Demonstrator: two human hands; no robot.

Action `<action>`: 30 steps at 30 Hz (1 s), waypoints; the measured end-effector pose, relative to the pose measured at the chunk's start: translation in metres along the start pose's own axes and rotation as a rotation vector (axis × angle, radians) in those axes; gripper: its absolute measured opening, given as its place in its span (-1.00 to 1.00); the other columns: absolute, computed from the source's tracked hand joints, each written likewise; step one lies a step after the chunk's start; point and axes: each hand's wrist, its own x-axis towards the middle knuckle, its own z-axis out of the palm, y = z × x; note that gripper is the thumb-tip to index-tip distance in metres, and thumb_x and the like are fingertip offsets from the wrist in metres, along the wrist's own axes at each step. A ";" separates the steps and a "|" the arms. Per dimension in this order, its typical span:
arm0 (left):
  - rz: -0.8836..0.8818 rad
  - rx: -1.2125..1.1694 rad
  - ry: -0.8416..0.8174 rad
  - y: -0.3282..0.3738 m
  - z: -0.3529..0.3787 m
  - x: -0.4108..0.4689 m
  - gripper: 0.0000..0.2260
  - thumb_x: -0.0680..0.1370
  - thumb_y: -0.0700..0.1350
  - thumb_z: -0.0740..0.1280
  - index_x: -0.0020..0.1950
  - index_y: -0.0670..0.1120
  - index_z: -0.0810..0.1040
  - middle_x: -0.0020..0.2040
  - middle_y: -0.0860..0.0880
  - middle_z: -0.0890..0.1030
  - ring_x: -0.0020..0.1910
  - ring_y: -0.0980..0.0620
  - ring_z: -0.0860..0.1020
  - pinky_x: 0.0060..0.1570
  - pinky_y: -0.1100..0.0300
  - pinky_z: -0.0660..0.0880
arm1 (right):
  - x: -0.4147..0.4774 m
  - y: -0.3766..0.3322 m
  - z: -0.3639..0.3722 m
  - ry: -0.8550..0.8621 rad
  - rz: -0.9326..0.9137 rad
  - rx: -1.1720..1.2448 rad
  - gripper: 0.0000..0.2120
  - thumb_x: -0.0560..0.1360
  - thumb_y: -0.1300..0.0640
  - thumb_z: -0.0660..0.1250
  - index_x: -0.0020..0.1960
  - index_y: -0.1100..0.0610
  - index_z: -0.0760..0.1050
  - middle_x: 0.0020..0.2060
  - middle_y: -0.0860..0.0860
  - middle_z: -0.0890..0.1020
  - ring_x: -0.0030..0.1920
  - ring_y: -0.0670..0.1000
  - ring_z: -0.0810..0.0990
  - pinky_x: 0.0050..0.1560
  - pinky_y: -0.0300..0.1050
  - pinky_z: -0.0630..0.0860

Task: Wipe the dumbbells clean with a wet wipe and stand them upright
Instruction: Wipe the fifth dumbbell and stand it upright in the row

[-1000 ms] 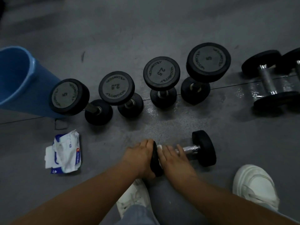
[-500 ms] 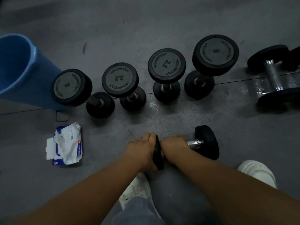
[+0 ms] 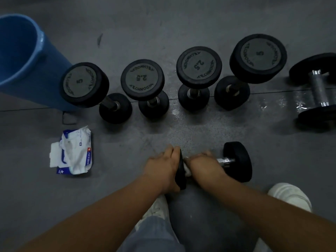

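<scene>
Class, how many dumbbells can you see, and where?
6. Four black rubber dumbbells stand upright in a row, marked 5, 2.5, 2.5, 5. A fifth dumbbell lies gripped by the left hand and right hand; a sixth lies at right edge. Others may be off-frame.

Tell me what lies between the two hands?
Head view: an end disc of the lying dumbbell, gripped by the left hand, and a bit of wet wipe under the right hand.

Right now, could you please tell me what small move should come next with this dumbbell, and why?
Probably slide the right hand and its wipe along the handle toward the far head: the left hand steadies the lying dumbbell, and bare chrome shows there.
</scene>
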 end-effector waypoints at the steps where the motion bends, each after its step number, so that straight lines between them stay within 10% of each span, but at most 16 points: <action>1: 0.003 -0.012 0.002 0.000 0.002 0.000 0.00 0.26 0.16 0.53 0.52 -0.03 0.02 0.39 -0.01 0.27 0.26 -0.05 0.45 0.08 0.02 0.47 | -0.001 0.007 -0.007 -0.066 -0.024 0.135 -0.83 0.57 0.04 0.25 0.09 0.07 0.53 0.04 0.05 0.64 0.07 0.09 0.59 0.15 -0.05 0.41; 5: 0.007 -0.004 0.005 -0.004 0.000 0.003 0.00 0.24 0.19 0.55 0.50 -0.02 0.06 0.37 0.00 0.31 0.24 -0.05 0.46 0.07 0.00 0.50 | 0.004 0.035 -0.039 0.195 0.130 0.684 -0.82 0.57 0.02 0.31 -0.06 0.11 0.61 -0.12 0.02 0.68 -0.14 0.01 0.61 -0.05 -0.11 0.52; 8: 0.003 0.009 -0.026 -0.003 -0.004 0.005 -0.01 0.23 0.18 0.57 0.47 -0.02 0.08 0.35 -0.01 0.32 0.22 -0.06 0.47 0.03 0.00 0.51 | 0.003 0.017 -0.028 0.049 0.216 0.253 -0.95 0.57 0.10 0.25 -0.02 0.05 0.47 -0.01 0.07 0.62 -0.06 0.07 0.56 0.04 -0.06 0.47; 11: 0.000 0.011 0.001 -0.003 -0.001 0.004 -0.03 0.23 0.18 0.56 0.46 -0.02 0.08 0.34 0.00 0.33 0.19 -0.04 0.49 -0.03 0.03 0.50 | -0.016 -0.024 0.010 0.018 0.162 0.032 -0.45 0.57 0.08 0.17 0.51 0.22 0.15 0.41 0.17 0.35 0.40 0.14 0.32 0.44 0.06 0.17; 14: 0.008 0.011 0.021 -0.002 0.004 0.001 -0.01 0.23 0.18 0.55 0.47 -0.02 0.06 0.35 0.00 0.30 0.18 -0.01 0.49 -0.05 0.06 0.53 | -0.036 -0.036 0.032 0.043 0.186 -0.022 -0.30 0.59 0.06 0.02 0.56 0.26 -0.28 0.56 0.20 -0.12 0.56 0.16 -0.12 0.50 0.20 -0.18; 18: 0.005 0.002 0.011 -0.002 0.003 0.002 0.00 0.24 0.17 0.56 0.49 -0.02 0.04 0.36 0.00 0.29 0.21 -0.02 0.48 -0.03 0.05 0.51 | -0.040 -0.015 0.027 0.096 0.001 -0.122 -0.38 0.54 0.08 -0.23 0.58 0.24 -0.15 0.56 0.19 0.05 0.56 0.14 0.01 0.49 0.21 -0.11; 27: -0.008 -0.007 -0.044 -0.003 -0.001 0.005 -0.01 0.24 0.17 0.57 0.47 -0.03 0.07 0.33 -0.03 0.31 0.22 -0.07 0.46 0.05 -0.03 0.52 | 0.030 0.007 -0.019 -0.350 0.040 0.130 -0.70 0.49 0.01 0.38 0.19 0.06 0.51 0.11 0.08 0.60 0.09 0.09 0.57 -0.03 -0.12 0.43; 30: -0.001 -0.010 -0.043 -0.004 -0.002 0.005 -0.03 0.25 0.18 0.56 0.47 -0.04 0.07 0.33 -0.03 0.31 0.22 -0.07 0.46 0.03 -0.01 0.51 | 0.014 -0.005 -0.009 -0.103 0.063 -0.083 -0.72 0.58 0.08 0.23 0.28 0.09 0.44 0.15 0.08 0.58 0.13 0.12 0.56 0.07 -0.04 0.43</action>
